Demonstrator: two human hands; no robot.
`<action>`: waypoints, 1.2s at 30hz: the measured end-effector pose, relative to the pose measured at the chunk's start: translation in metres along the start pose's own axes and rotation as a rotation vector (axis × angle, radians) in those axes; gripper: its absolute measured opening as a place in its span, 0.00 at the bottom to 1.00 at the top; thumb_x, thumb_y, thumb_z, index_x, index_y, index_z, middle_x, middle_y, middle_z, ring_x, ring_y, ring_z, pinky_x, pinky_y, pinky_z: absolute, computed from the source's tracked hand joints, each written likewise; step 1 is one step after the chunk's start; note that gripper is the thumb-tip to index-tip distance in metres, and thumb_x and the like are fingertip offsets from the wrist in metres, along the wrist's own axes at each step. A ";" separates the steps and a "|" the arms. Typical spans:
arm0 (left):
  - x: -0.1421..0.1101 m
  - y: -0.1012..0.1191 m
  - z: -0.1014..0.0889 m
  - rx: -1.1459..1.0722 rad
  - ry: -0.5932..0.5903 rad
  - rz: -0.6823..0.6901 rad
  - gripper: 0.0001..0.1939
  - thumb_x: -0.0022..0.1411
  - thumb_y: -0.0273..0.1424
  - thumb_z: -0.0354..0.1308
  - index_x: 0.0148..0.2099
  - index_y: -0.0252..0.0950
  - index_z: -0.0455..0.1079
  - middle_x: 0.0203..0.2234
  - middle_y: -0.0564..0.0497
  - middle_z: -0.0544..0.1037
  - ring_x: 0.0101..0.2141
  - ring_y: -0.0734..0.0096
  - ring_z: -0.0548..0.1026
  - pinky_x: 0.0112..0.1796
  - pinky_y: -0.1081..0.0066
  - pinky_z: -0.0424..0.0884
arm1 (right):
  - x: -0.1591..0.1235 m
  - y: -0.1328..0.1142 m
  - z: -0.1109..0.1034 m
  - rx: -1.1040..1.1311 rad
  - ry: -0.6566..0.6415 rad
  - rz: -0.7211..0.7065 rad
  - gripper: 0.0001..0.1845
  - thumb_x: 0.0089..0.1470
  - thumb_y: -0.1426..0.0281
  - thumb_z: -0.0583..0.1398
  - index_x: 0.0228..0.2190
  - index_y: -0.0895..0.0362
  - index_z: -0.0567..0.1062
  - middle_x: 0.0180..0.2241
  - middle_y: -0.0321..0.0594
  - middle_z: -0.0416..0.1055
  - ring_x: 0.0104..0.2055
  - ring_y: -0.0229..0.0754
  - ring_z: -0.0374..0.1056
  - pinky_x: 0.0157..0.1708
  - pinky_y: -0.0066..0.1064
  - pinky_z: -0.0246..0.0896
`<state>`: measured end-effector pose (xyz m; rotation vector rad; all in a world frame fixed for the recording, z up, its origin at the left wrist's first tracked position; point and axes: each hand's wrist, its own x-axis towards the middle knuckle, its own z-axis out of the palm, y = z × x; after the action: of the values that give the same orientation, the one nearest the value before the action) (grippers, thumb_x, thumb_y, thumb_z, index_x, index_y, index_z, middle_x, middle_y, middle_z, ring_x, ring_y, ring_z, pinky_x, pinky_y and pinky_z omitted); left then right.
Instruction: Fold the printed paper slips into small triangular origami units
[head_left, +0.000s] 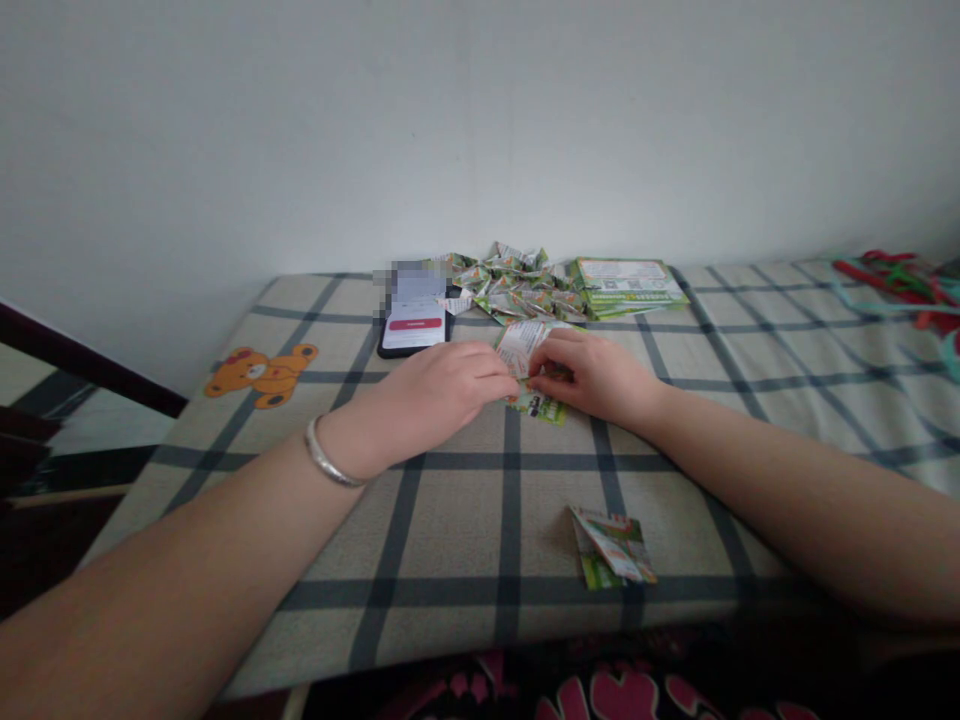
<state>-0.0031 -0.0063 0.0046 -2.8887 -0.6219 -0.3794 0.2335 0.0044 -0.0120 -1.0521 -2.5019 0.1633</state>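
Near the middle of the table, a printed green-and-white paper (523, 346) lies between my two hands. My left hand (461, 380), with a silver bangle at the wrist, has its fingers pressed together at the paper's left side. From the right, my right hand (589, 375) has its thumb and fingers curled in a pinch on the same sheet. Fingers cover part of the paper. Closer to me lies a folded paper piece (613, 548) with similar print, one flap standing up.
Behind my hands are a pile of folded paper pieces (517, 285), a flat stack of printed sheets (631, 285) and a lit phone (412, 318). An orange bear cutout (262, 375) lies left on the checked tablecloth (457, 520). Red and green strips (892, 285) sit far right, a wall behind.
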 end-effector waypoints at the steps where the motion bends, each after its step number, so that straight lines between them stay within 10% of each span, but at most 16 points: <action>1: 0.000 0.000 -0.001 0.002 -0.015 -0.005 0.13 0.63 0.21 0.54 0.48 0.36 0.73 0.43 0.48 0.78 0.47 0.62 0.73 0.48 0.62 0.72 | 0.000 0.001 -0.001 0.011 0.008 -0.056 0.05 0.57 0.69 0.60 0.34 0.57 0.76 0.34 0.41 0.72 0.35 0.40 0.66 0.35 0.30 0.58; 11: -0.001 0.002 -0.003 0.057 -0.071 -0.014 0.13 0.63 0.22 0.52 0.48 0.37 0.73 0.42 0.49 0.77 0.45 0.62 0.73 0.45 0.61 0.72 | -0.006 -0.004 -0.010 -0.168 0.002 -0.371 0.12 0.60 0.73 0.56 0.38 0.56 0.79 0.39 0.43 0.76 0.41 0.44 0.66 0.40 0.35 0.60; 36: 0.004 0.015 -0.006 0.230 -0.064 -0.026 0.05 0.66 0.27 0.54 0.41 0.38 0.71 0.36 0.50 0.76 0.40 0.60 0.72 0.40 0.60 0.68 | -0.005 -0.019 -0.019 -0.359 -0.125 -0.365 0.12 0.61 0.73 0.54 0.39 0.56 0.78 0.43 0.40 0.77 0.42 0.44 0.68 0.38 0.35 0.57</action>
<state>0.0058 -0.0196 0.0096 -2.6846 -0.6661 -0.2045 0.2323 -0.0133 0.0081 -0.7031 -2.8549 -0.3483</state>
